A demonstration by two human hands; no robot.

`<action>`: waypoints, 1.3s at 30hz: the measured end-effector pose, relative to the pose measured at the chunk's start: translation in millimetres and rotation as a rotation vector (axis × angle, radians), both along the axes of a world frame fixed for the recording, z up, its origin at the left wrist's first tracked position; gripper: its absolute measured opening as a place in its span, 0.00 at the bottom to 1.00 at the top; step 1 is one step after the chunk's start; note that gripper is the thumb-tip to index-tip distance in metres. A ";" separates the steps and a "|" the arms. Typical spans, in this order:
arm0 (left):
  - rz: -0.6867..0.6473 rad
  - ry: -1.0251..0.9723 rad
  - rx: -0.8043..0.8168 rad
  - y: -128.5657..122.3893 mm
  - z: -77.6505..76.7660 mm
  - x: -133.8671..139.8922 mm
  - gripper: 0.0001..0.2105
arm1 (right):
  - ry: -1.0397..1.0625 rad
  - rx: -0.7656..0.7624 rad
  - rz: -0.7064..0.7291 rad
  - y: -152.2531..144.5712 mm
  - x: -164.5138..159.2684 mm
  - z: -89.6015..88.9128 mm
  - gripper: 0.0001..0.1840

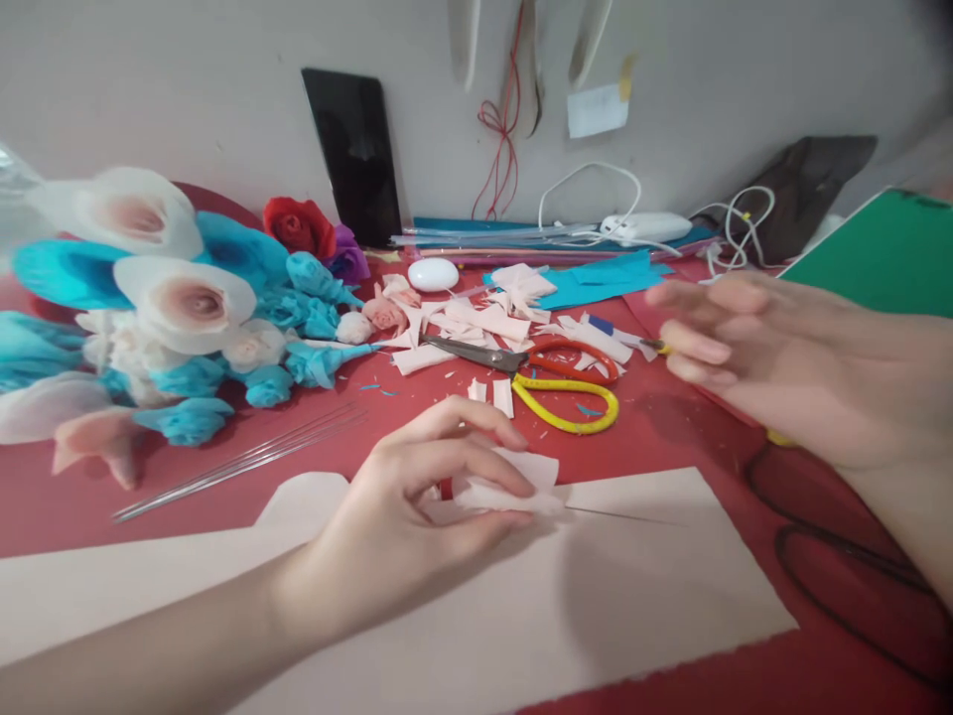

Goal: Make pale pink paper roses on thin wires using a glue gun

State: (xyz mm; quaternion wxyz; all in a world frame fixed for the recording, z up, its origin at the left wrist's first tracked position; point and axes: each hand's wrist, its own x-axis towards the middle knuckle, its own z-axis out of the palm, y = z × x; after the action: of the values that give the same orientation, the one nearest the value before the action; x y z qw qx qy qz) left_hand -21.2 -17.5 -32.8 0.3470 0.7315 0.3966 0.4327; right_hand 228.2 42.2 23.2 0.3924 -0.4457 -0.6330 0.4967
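Observation:
My left hand point(439, 497) pinches a small pale pink paper flower piece point(547, 477) between thumb and fingers. A thin wire point(625, 514) sticks out of it to the right. Beneath lies a large pale pink paper sheet point(655, 596) with one rounded cut-out edge. Raised at the right, my right hand point(774, 348) has loosely curled fingers held apart, with nothing seen in them; it is slightly blurred. Scissors point(513, 362) with one red and one yellow handle rest between the hands, blades pointing left.
Pale paper scraps point(483, 323) lie behind the scissors. Finished paper flowers point(201, 303) crowd the left, with loose wires point(245, 462) in front. A dark phone or tablet point(353, 154) leans on the wall. Black-handled scissors point(841, 541) lie at right, below a green board point(879, 253).

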 end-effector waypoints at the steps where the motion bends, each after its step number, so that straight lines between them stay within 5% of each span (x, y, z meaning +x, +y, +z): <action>1: 0.003 -0.002 -0.011 -0.2 0.2 0.0 0.04 | 0.074 -0.073 0.066 -0.1 -0.6 1.2 0.11; 4: -0.005 -0.019 -0.046 -1.5 1.2 -0.1 0.04 | 0.159 -0.254 0.301 -3.8 -6.5 -3.3 0.12; 11: -0.040 -0.084 -0.095 -1.6 2.6 0.4 0.06 | -0.176 -0.340 0.438 -28.4 -36.9 -38.1 0.14; 18: -0.103 -0.100 -0.085 -1.7 4.4 -0.3 0.06 | -0.070 -0.431 0.589 -38.4 -43.7 -33.1 0.13; 26: -0.081 -0.092 -0.085 0.3 7.8 2.4 0.06 | -0.119 -0.394 0.582 -35.8 -42.6 -33.3 0.13; 33: -0.050 -0.085 -0.128 0.2 7.4 -0.4 0.05 | -0.184 -0.234 0.419 -14.2 -22.1 -20.0 0.17; 39: -0.058 -0.109 -0.178 -0.8 5.5 -0.9 0.04 | -0.654 0.262 -0.072 -3.3 -0.1 -1.2 0.08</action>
State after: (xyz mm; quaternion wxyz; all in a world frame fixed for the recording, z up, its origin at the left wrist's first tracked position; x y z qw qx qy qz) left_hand -22.1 -18.3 -27.3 0.4441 0.6845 0.3924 0.4246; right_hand 228.1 38.9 22.1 0.2401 -0.5490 -0.7673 0.2282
